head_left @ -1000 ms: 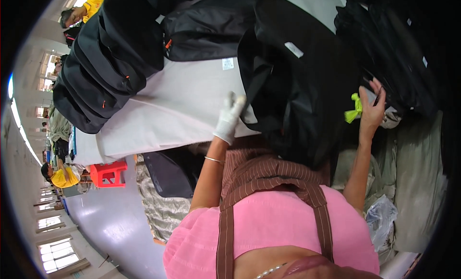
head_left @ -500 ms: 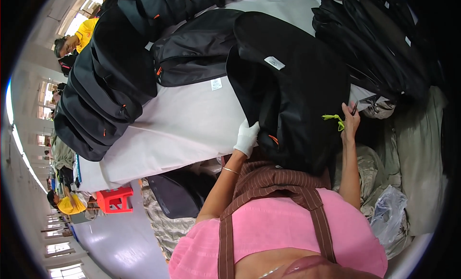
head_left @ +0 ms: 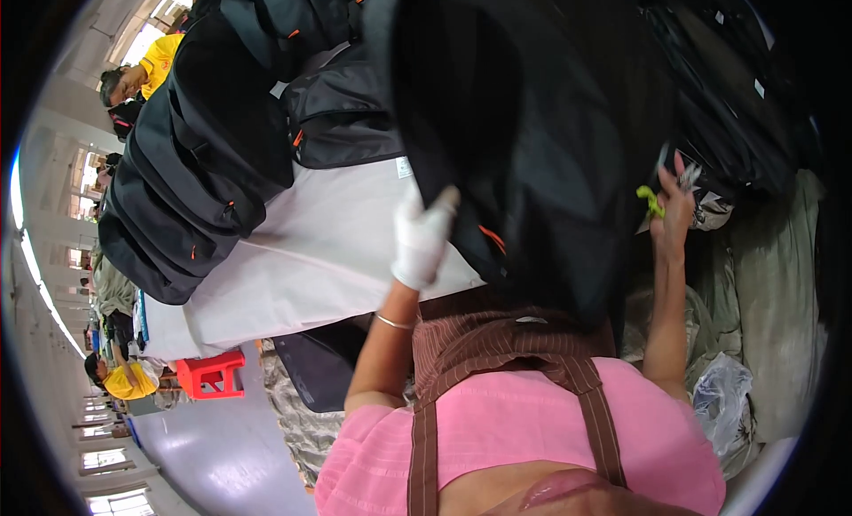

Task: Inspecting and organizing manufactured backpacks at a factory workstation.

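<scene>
Black bag [head_left: 532,161] at centre, hanging past the bench's [head_left: 333,219] near edge.
Your right hand [head_left: 674,210]: grip closed on a small metal tool [head_left: 690,176]. Left hand [head_left: 422,241] by bag's left side, blurred, can't tell grip. Swinging fabric could snag on tool. Room to move left; stacked bags [head_left: 737,99] crowd right.

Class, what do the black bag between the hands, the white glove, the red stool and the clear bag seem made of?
Black bag: probably matte woven synthetic; soft folds, dull surface.
Glove: matte, perhaps knitted fabric; close fit, but too blurred to confirm.
Stool: likely moulded plastic; uniform bright red.
Clear bag: thin, glossy plastic film; see-through, crinkled highlights.
</scene>
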Tool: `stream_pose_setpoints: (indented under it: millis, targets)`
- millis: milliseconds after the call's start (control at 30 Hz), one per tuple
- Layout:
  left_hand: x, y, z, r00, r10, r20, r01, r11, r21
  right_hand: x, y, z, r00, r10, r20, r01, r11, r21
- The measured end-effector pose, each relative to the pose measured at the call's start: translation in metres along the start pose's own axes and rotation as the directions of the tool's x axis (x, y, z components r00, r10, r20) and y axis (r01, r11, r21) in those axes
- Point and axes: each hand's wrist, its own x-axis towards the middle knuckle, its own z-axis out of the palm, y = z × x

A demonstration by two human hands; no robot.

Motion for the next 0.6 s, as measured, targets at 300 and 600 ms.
stream_pose_setpoints:
  millis: [300,600]
  targets:
    - [0.218,0.061,-0.163,0.975,0.200,-0.092,-0.208,0.974,-0.087,0.129,0.024,0.282,0.848,0.012,0.530,0.107,0.975,-0.192]
    - [0.266,-0.212,-0.255,0.781,0.074,-0.621,0.253,0.871,0.422,0.130,0.212,0.346,0.879,0.276,0.390,0.273,0.380,-0.884]
